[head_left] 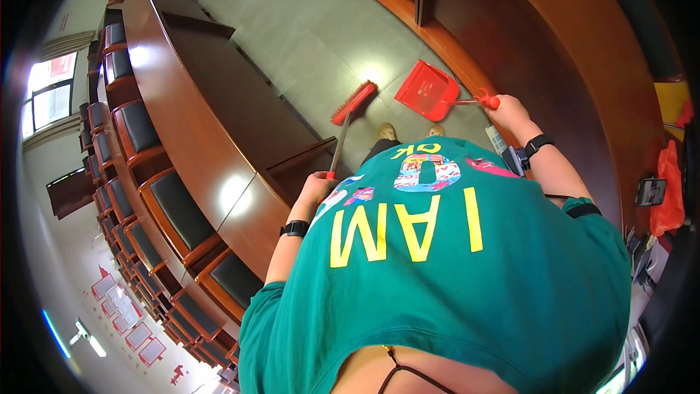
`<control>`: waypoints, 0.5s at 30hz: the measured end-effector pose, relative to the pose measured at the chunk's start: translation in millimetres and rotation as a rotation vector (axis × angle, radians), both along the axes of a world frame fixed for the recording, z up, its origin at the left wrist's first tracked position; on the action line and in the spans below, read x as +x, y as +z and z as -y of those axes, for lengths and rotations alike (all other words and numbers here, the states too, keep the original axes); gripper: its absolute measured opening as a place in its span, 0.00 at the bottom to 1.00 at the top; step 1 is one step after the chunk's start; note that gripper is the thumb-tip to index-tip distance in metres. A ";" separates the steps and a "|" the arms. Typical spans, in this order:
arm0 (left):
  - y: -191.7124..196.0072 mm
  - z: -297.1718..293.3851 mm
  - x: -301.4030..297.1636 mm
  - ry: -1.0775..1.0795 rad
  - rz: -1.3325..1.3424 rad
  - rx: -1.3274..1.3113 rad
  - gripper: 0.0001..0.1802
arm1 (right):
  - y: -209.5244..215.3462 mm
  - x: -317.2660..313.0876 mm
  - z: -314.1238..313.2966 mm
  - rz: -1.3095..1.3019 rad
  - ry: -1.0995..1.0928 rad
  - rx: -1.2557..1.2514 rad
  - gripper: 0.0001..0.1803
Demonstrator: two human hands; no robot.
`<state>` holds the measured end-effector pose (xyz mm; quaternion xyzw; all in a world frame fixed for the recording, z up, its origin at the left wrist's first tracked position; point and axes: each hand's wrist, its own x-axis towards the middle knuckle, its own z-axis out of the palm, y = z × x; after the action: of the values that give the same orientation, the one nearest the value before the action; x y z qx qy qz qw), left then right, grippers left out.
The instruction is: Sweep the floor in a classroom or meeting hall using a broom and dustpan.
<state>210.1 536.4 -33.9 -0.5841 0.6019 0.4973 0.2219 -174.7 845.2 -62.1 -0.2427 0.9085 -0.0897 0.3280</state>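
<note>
Both my hands are closed: left hand (315, 188) gripping a red-bristled broom (353, 103), right hand (508, 111) gripping a red plastic dustpan (426, 89) above the grey floor (306, 22).

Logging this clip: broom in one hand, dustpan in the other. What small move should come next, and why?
Probably lower the dustpan to the floor. The right hand holds it tilted, seemingly raised, while the left hand keeps the broom head beside it, a small gap between them.
</note>
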 end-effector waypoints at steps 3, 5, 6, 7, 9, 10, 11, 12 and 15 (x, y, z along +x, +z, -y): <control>9.9 5.7 -12.3 -0.031 0.032 0.042 0.16 | 8.7 7.8 -3.1 0.012 0.014 0.050 0.12; 17.3 12.4 -22.8 -0.129 0.062 0.095 0.13 | 14.9 14.6 -7.9 0.014 0.039 0.087 0.11; 21.0 13.8 -25.7 -0.137 0.060 0.102 0.10 | 15.1 18.9 -11.3 0.006 0.063 0.099 0.11; 8.9 22.8 -19.7 -0.199 0.009 0.147 0.09 | 16.8 22.4 -13.8 -0.001 0.087 0.111 0.11; -19.0 35.1 1.2 -0.261 -0.052 0.223 0.07 | 22.8 31.1 -15.5 -0.005 0.108 0.117 0.10; -27.0 36.3 5.8 -0.268 -0.067 0.250 0.06 | 23.6 33.9 -16.1 0.000 0.113 0.131 0.10; -24.9 36.7 3.5 -0.277 -0.080 0.275 0.06 | 22.1 37.9 -14.3 0.007 0.117 0.140 0.10; -22.3 31.1 3.7 -0.238 -0.046 0.256 0.06 | 21.7 40.8 -12.0 -0.005 0.118 0.139 0.09; -13.2 18.7 6.4 -0.099 0.003 0.264 0.10 | 27.5 44.0 -2.4 -0.020 0.110 0.133 0.08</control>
<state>216.5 517.7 -47.1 -0.5201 0.5592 0.5596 0.3219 -130.6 847.6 -34.6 -0.2707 0.9010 -0.0086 0.3390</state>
